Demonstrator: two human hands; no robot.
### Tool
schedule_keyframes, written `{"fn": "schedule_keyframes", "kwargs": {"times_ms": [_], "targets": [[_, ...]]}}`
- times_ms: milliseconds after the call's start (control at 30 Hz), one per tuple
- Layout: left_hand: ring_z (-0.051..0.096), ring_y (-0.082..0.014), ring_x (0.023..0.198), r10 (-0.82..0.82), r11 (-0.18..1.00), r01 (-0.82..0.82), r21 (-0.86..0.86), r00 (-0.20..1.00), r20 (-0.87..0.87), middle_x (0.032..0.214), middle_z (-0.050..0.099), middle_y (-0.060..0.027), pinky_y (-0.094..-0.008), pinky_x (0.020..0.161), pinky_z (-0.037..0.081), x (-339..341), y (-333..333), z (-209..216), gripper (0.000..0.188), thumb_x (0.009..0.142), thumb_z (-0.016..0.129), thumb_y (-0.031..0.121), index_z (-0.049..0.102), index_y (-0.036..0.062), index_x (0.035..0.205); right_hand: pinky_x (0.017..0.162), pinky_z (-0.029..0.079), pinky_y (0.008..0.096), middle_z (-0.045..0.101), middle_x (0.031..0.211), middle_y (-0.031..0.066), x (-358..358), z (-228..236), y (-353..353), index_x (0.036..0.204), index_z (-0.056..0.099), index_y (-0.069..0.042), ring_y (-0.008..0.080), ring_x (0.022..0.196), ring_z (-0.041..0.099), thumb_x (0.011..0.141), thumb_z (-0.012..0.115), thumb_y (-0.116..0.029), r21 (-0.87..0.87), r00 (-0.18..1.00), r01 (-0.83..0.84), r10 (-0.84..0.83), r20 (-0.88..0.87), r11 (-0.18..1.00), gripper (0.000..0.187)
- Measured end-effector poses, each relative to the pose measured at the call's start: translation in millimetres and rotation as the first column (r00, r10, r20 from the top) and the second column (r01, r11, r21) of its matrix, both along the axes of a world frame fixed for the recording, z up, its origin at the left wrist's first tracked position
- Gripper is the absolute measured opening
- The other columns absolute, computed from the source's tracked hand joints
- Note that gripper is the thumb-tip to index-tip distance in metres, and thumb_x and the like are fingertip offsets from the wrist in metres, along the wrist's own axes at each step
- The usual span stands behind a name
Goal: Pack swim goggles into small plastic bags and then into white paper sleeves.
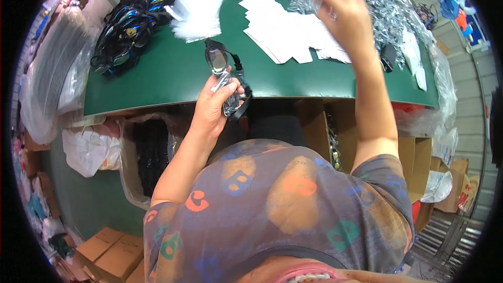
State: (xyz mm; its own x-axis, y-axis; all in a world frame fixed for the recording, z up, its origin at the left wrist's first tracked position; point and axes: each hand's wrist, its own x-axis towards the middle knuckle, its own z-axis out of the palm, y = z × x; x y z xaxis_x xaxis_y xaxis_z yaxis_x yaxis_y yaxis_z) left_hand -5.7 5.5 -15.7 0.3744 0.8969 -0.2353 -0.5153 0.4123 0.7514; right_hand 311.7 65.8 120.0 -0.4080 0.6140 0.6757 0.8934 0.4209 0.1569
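My left hand [215,102] is closed around a pair of swimming goggles [217,58] with mirrored lenses and a black strap, held upright just off the table's front edge. A small clear plastic piece [222,80] shows by the lower lens, under my thumb. My right hand [346,18] is raised over the far right of the green table, its fingers curled in and slightly blurred. Something clear shows at its fingertips, too smeared to name. Below and left of that hand lie fanned stacks of white cards [283,31]. A large heap of small clear plastic pieces [387,13] spreads beyond it.
Many dark goggles [126,29] are piled at the table's left. Thin white sheets or sleeves [199,13] lie next to them. A small black object [388,57] sits near the right side. Open cardboard boxes [419,165] stand below the table, and closed cartons [112,251] at lower left.
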Motion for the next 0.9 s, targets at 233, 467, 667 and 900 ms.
{"fn": "schedule_keyframes", "kwargs": {"times_ms": [233, 467, 667, 900], "targets": [[0.066, -0.0162, 0.096, -0.085, 0.996, 0.085, 0.013, 0.996, 0.024, 0.106, 0.067, -0.0053, -0.0299, 0.091, 0.051, 1.7, 1.4, 9.3, 0.058, 0.086, 0.075, 0.005, 0.051, 0.0017, 0.138, 0.09, 0.055, 0.0393, 0.07, 0.114, 0.0073, -13.6, -17.8, 9.4, 0.139, 0.058, -0.012, 0.0199, 0.1, 0.069, 0.087, 0.082, -0.029, -0.303, 0.863, -0.315, 0.138, -0.487, 0.899, 0.06], [0.064, -0.0143, 0.102, -0.095, 0.994, 0.096, 0.051, 0.995, -0.019, 0.111, 0.065, -0.0023, -0.0291, 0.089, 0.053, 5.7, -1.2, -0.7, 0.049, 0.089, 0.073, 0.002, 0.053, 0.0076, 0.133, 0.111, 0.043, 0.0436, 0.051, 0.149, 0.0202, -131.6, -89.0, -47.7, 0.157, 0.032, -0.002, 0.0294, 0.136, 0.052, 0.074, 0.09, -0.033, -0.552, 0.699, -0.531, -0.036, -0.714, 0.643, 0.106], [0.064, -0.0172, 0.105, -0.22, 0.97, 0.225, 0.097, 0.974, -0.054, 0.11, 0.064, -0.0058, -0.0365, 0.086, 0.057, 3.6, -9.3, 6.6, 0.042, 0.094, 0.069, 0.013, 0.052, 0.0078, 0.132, 0.11, 0.045, 0.0433, 0.056, 0.142, 0.0201, -126.9, -101.0, -49.7, 0.154, 0.037, -0.005, 0.0313, 0.13, 0.057, 0.077, 0.086, -0.028, -0.521, 0.767, -0.406, -0.031, -0.641, 0.751, 0.094], [0.066, -0.019, 0.096, -0.203, 0.978, 0.206, -0.024, 0.976, 0.081, 0.106, 0.065, -0.0091, -0.0324, 0.085, 0.055, -5.6, -21.9, 1.5, 0.048, 0.097, 0.06, 0.008, 0.044, 0.0008, 0.142, 0.096, 0.048, 0.0295, 0.073, 0.112, 0.0037, -70.4, -91.5, -28.0, 0.118, 0.073, -0.009, 0.0178, 0.111, 0.065, 0.097, 0.069, -0.022, -0.565, 0.558, -0.463, -0.27, -0.784, 0.683, 0.025]]}}
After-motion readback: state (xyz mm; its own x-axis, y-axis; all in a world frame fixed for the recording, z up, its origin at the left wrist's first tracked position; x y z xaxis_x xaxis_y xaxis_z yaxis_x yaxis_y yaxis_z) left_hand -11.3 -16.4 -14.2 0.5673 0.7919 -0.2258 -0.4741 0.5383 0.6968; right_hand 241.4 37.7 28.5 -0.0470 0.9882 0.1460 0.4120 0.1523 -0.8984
